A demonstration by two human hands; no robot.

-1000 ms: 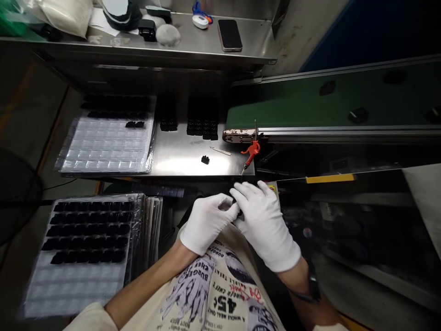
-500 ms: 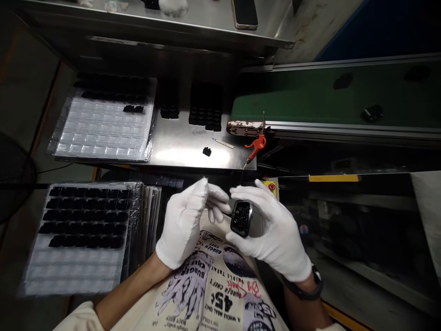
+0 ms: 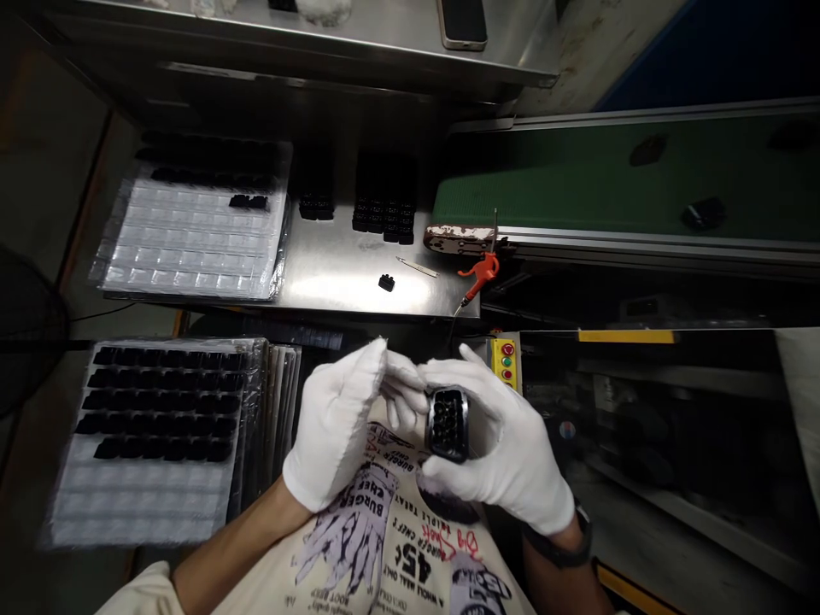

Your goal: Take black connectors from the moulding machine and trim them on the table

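Both hands wear white gloves. My right hand [image 3: 503, 444] grips a black oval housing [image 3: 448, 424] between its thumb and fingers, with the open, hollow face turned up toward the camera. Just left of the housing is my left hand [image 3: 349, 418], its fingers bent and its thumb raised; its fingertips come close to the housing and my right fingertips. Whether it pinches anything small cannot be made out. A small black part [image 3: 386, 282] lies on the metal table [image 3: 339, 273] beyond the hands, near a thin pale tool [image 3: 418, 267].
Trays of black parts [image 3: 198, 243] [image 3: 147, 487] stand at the left. Stacked black blocks [image 3: 384, 218] sit on the table. An orange air gun [image 3: 480, 275] hangs by the green conveyor [image 3: 557, 188], which carries dark pieces. A button box [image 3: 507, 362] is beyond my right hand.
The housing and my right hand have moved slightly down, and the housing's hollow face is turned more toward the camera. My left hand has shifted slightly; more of the button box shows.
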